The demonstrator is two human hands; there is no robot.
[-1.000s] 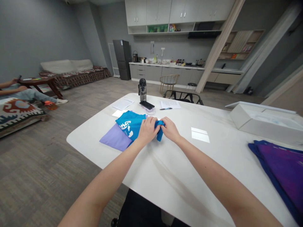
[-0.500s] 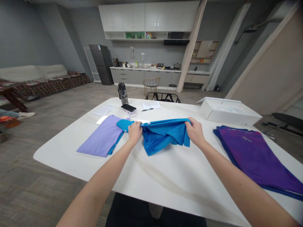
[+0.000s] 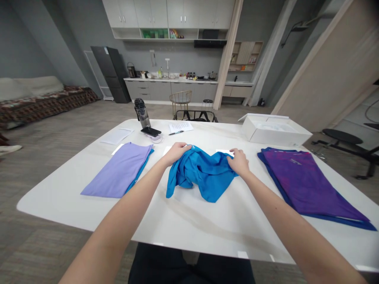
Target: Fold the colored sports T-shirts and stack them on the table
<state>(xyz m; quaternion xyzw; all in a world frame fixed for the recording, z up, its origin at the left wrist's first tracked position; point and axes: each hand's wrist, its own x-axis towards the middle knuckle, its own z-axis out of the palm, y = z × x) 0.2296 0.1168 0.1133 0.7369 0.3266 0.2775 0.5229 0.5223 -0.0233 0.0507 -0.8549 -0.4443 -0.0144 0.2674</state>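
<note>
A bright blue garment [image 3: 204, 171] lies rumpled in the middle of the white table [image 3: 189, 225], its lower folds resting on the top. My left hand [image 3: 177, 153] pinches its upper edge near small white print. At its right end, my right hand [image 3: 239, 162] grips the fabric between thumb and fingers. Left of them is a folded lilac garment [image 3: 118, 169], with blue cloth showing beneath its right side. To the right lies a folded purple garment [image 3: 310, 181] on top of darker blue cloth.
Along the far side are a water bottle [image 3: 142, 113], a phone [image 3: 151, 131], a pen [image 3: 176, 133] and printed paper [image 3: 181, 126]. A blank sheet [image 3: 117, 136] lies at the far left. At the back right stands an open white box [image 3: 275, 132]. A black chair [image 3: 195, 116] is beyond the table.
The blue garment, stretched taut between my hands before, has come down and slackened into folds. My left hand moved slightly right along its edge. The view has shifted a little.
</note>
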